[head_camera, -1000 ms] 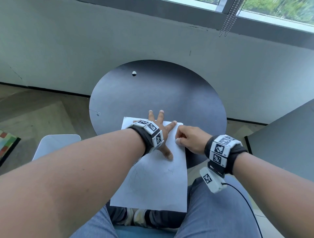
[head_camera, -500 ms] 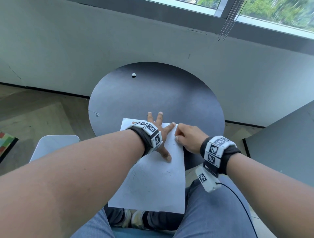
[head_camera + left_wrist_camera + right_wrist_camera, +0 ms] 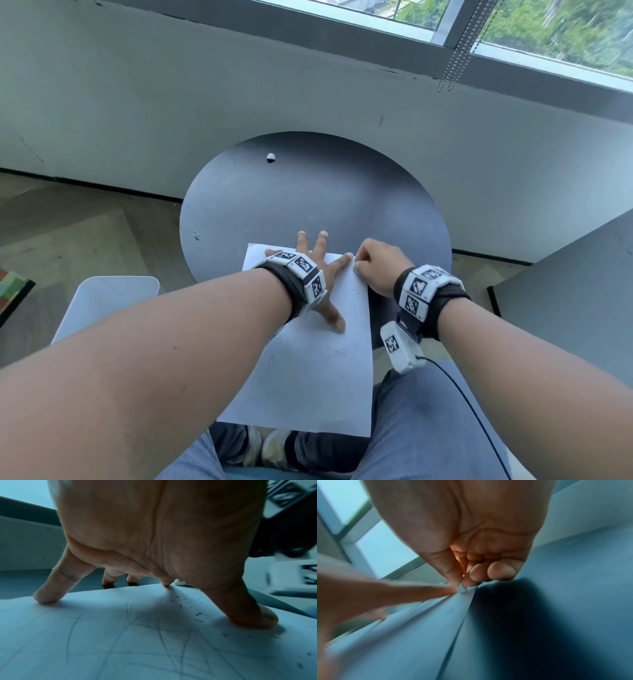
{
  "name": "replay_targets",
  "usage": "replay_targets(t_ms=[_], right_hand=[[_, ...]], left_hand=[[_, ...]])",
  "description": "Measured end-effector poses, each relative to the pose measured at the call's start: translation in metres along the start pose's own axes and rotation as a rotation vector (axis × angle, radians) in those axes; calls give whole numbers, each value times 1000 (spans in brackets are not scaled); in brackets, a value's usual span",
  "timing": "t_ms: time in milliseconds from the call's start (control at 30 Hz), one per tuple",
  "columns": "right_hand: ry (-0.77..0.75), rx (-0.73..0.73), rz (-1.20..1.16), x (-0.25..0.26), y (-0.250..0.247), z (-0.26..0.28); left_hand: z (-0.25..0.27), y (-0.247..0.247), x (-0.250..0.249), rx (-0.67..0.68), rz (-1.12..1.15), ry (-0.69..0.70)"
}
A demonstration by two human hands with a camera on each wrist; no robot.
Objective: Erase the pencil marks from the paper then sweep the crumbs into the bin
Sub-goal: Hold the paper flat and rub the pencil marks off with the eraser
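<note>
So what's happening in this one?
A seated person is erasing pencil marks from a sheet of paper on a round dark table. The left hand presses flat on the paper, fingers spread, holding it down. The right hand pinches a small white eraser at the paper's far right corner. Pencil lines and dark crumbs remain on the sheet, so sweeping hasn't begun. A white bin stands on the floor to the left.
</note>
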State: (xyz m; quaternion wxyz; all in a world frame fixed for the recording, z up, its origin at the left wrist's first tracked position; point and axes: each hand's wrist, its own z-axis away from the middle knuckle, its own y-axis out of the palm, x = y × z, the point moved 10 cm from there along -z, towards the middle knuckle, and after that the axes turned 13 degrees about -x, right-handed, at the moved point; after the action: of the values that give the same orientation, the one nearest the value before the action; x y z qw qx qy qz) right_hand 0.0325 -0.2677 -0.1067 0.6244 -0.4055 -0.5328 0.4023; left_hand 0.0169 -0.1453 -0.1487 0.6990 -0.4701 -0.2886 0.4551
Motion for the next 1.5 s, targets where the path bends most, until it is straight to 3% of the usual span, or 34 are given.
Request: replay_targets(t_ms=[200, 400, 533, 767, 900, 1000, 1167, 1267, 1500], right_hand=[[-155, 176, 5, 28, 25, 55], [29, -2, 17, 4, 0, -3], [32, 15, 64, 9, 0, -12], [-131, 193, 77, 33, 21, 39], [-35, 117, 67, 18, 9, 20], [0, 108, 59, 12, 5, 6], [-120, 231, 41, 21, 12, 13], [-160, 289, 23, 25, 12, 16], [-95, 104, 17, 30, -1, -14]], left_hand=[[0, 1, 1, -12, 35, 12], [-3, 4, -3, -38, 82, -27], [-6, 10, -3, -68, 123, -74], [-17, 21, -5, -71, 24, -90], [-4, 8, -1, -59, 95, -122], [8, -13, 5, -59, 73, -103], [10, -28, 29, -130, 48, 10], [10, -20, 38, -96, 44, 41], [3, -20, 39, -49, -23, 27]])
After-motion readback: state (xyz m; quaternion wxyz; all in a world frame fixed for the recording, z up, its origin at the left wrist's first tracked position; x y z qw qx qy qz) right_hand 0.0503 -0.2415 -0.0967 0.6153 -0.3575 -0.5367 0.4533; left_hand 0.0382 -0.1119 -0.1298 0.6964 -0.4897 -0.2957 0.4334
